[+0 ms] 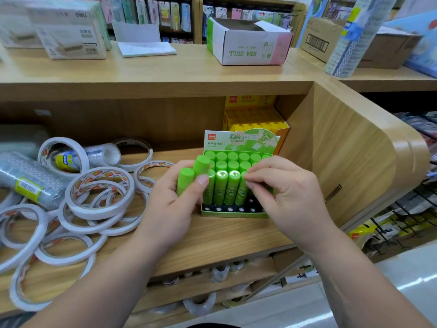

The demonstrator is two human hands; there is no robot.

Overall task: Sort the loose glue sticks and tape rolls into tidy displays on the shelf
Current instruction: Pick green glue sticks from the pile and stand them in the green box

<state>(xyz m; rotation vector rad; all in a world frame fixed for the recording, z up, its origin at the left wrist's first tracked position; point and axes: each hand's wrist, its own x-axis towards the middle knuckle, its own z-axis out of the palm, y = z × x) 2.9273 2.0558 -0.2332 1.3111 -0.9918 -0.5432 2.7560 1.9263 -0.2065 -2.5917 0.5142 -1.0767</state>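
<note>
Your left hand (175, 209) grips two loose green plastic glue sticks (186, 177); your right hand (286, 195) pinches a third green stick (240, 194) standing in the green cardboard display box (234, 214).

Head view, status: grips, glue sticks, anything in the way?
Left grip holds two loose glue sticks. Right grip pinches standing stick in green display box. Tape rolls piled left of box.

A stationery shop: wooden shelves (165, 91), hanging packaged goods (163, 13), and boxed glue-stick displays (238, 147).
</note>
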